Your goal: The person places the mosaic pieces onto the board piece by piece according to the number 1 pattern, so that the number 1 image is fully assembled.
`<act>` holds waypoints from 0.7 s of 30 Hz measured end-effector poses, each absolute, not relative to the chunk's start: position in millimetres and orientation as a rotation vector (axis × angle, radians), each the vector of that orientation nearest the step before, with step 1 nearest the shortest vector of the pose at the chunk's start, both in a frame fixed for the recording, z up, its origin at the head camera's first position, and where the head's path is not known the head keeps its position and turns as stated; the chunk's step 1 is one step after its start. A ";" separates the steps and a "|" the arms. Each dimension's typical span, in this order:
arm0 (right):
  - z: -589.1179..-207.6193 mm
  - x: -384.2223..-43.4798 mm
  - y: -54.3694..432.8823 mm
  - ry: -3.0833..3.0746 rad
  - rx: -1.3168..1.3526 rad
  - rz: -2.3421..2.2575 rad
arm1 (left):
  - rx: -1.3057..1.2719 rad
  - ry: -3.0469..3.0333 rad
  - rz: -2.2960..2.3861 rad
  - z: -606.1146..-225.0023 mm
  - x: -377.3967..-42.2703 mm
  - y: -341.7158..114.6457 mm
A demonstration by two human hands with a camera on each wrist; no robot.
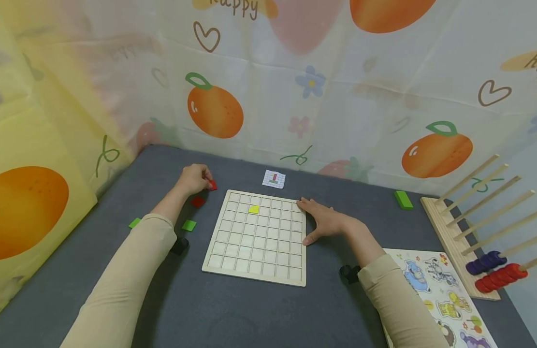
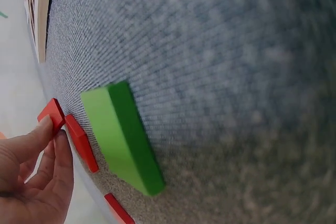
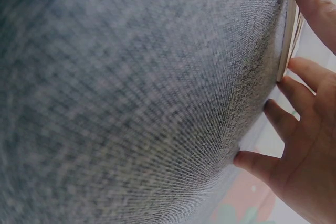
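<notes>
My left hand [image 1: 195, 180] pinches a red square tile [image 2: 53, 115] between thumb and fingers, left of the board's far corner. Close beside it a second red tile [image 1: 198, 201] lies on the table, and nearer to me is a green tile [image 1: 189, 225]. The pale wooden grid board [image 1: 255, 267] lies flat in the middle, with one yellow tile [image 1: 253, 209] in a cell of its second row from the far edge. My right hand [image 1: 325, 220] is spread at the board's right edge, fingertips at the far right corner and thumb lower down the side.
Behind the board lies a small paper card [image 1: 274, 179] with a printed figure. Another green tile [image 1: 135, 223] sits by the left forearm. To the right are a green block [image 1: 403, 200], a wooden peg rack [image 1: 457, 251] with purple and red beads, and an animal picture board [image 1: 440, 290].
</notes>
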State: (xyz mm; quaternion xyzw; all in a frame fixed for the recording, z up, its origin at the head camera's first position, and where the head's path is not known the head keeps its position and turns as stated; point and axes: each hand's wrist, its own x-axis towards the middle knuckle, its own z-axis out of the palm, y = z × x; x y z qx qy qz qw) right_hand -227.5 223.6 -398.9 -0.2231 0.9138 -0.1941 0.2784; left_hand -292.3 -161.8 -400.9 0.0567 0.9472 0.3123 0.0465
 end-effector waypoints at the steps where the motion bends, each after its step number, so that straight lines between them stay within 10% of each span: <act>1: -399.0 -227.6 223.8 2.452 -0.600 -0.522 | 0.174 2.887 0.962 -401.2 -292.0 -161.0; 21: -398.2 -228.6 223.8 2.445 -0.608 -0.518 | 0.347 2.807 1.076 -391.6 -285.9 -123.5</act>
